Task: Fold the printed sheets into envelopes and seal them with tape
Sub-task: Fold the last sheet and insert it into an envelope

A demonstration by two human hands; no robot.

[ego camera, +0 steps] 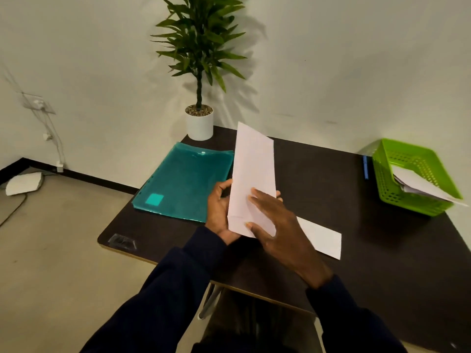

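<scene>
**A:** What takes up most of it?

**B:** A dark counter [331, 174]. A teal folder [183, 179] lies flat at its far left, and a green basket [397, 197] sits at its far right with papers [418, 184] slanting out.

**A:** And the sheet?

**B:** A folded sheet [252, 164] is held upright above the counter's middle. A second folded sheet [321, 238] lies flat on the counter, just to its right.

**A:** The hands?

**B:** The left hand [219, 210] grips the raised sheet's lower left edge, thumb in front, fingers behind. The right hand [277, 220] lies on its face, fingers straight and spread.
</scene>
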